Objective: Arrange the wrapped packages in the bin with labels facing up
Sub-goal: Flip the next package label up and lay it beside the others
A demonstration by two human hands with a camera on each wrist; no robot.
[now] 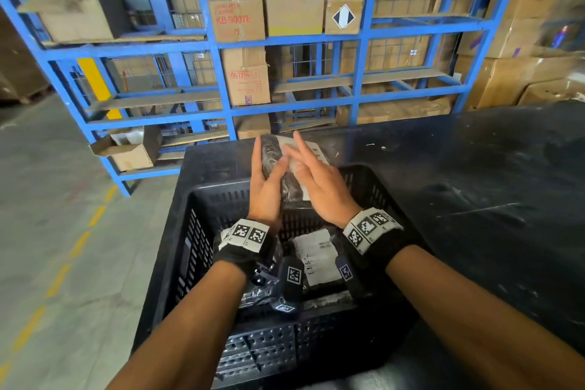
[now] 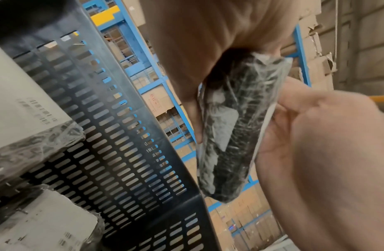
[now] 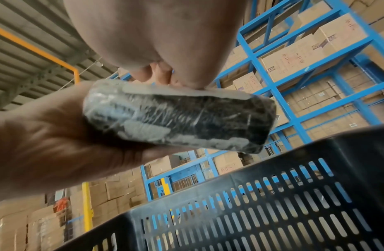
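A black wrapped package (image 1: pixel 271 152) (image 2: pixel 227 129) (image 3: pixel 180 118) with a white label is held upright above the far end of the black slotted bin (image 1: pixel 190 250) (image 2: pixel 122 135) (image 3: pixel 272 203). My left hand (image 1: pixel 267 182) (image 2: pixel 197 42) (image 3: pixel 47 135) holds it from the left, thumb on its front and fingers along its side. My right hand (image 1: pixel 319 182) (image 2: pixel 326 152) (image 3: pixel 161 34) lies against the label side with straight, spread fingers. Inside the bin, other wrapped packages (image 1: pixel 316 256) (image 2: pixel 21 101) lie with white labels up, partly hidden by my wrists.
The bin stands on a black table (image 1: pixel 474 174) that stretches away to the right. Blue shelving (image 1: pixel 221 44) with cardboard boxes rises behind the table. Grey floor with a dashed yellow line (image 1: pixel 79 244) lies to the left.
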